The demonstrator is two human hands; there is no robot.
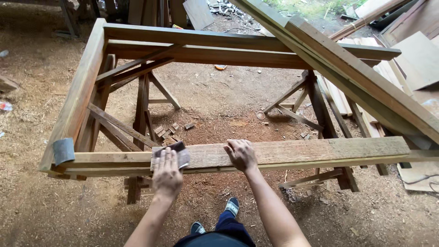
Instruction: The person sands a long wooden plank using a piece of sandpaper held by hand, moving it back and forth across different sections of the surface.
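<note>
A large wooden frame (82,87) lies flat across sawhorses. Its near rail (297,153) runs left to right in front of me. My left hand (167,176) presses flat on a grey sheet of sandpaper (176,148) that lies on this rail. A little to the right, my right hand (241,154) rests on the bare wood of the same rail with fingers spread, holding nothing. A second folded piece of sandpaper (63,150) sits on the frame's near left corner.
Two wooden sawhorses (141,110) (320,114) carry the frame. Long planks (347,68) lean across the right side, with stacked boards (411,59) beyond. Sawdust and small wood offcuts (167,130) cover the dirt floor. My feet (231,208) stand below the rail.
</note>
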